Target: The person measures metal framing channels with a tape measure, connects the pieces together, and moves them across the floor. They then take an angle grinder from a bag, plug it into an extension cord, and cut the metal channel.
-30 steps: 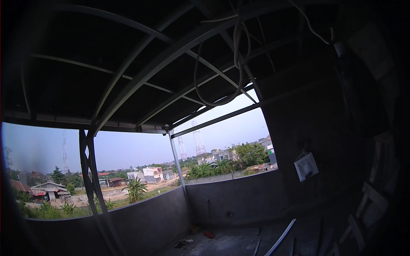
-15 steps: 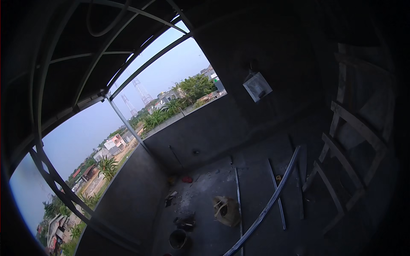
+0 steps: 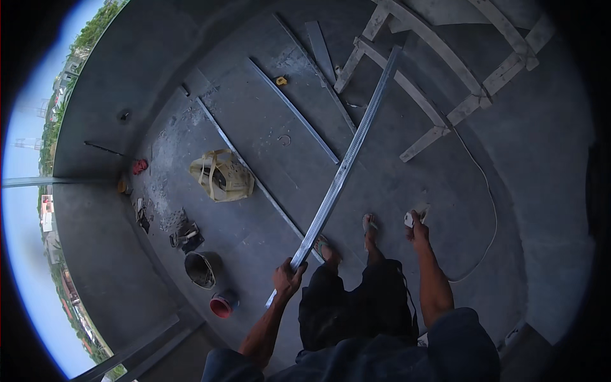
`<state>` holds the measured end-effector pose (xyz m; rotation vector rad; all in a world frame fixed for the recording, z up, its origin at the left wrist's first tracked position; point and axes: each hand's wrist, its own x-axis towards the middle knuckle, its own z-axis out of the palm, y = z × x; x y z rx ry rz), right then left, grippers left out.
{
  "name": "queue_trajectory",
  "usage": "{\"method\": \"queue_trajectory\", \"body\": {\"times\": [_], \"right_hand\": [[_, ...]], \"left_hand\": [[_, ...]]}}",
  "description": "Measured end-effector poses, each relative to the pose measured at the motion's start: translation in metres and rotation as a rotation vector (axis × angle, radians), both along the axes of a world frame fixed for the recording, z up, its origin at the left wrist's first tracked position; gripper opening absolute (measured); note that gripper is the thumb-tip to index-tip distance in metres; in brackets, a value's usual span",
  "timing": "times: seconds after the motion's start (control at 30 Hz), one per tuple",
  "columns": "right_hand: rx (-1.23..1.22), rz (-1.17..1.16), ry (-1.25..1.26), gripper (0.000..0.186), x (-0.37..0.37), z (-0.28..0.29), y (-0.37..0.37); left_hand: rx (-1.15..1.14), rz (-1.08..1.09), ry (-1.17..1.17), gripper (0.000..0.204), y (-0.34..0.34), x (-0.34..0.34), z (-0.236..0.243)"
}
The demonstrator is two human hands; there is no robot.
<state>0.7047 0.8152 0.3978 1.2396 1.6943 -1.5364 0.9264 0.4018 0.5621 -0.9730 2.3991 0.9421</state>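
My left hand (image 3: 288, 278) is closed around the near end of a long silvery metal channel (image 3: 344, 167). The channel slants up and away to the right, its far end in front of a wooden ladder-like frame (image 3: 439, 51). Off to the right, clear of the channel, my right hand (image 3: 417, 230) is closed on a small whitish object (image 3: 409, 219); its kind is too unclear to name.
Several metal strips, one of them a thin bar (image 3: 293, 109), lie on the grey floor. At left are a yellowish bag (image 3: 223, 177), a dark bucket (image 3: 202, 270), a red-rimmed pot (image 3: 223, 305) and a low wall (image 3: 108, 248). A pale cable (image 3: 490, 191) curves at right.
The view has swung down from the wall opening and roof frame to the floor. Both my hands, hidden before, now show, and more of the metal channel has come into sight.
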Motion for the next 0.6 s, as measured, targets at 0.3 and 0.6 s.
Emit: {"method": "queue_trajectory", "body": {"times": [0.3, 0.6], "right_hand": [[0.302, 0.336, 0.146, 0.058, -0.016, -0.282, -0.147], [-0.004, 0.450, -0.075, 0.069, 0.027, -0.415, -0.258]], "left_hand": [[-0.014, 0.060, 0.144, 0.044, -0.054, -0.041, -0.244], [-0.091, 0.187, 0.284, 0.039, -0.096, -0.003, -0.438]]}}
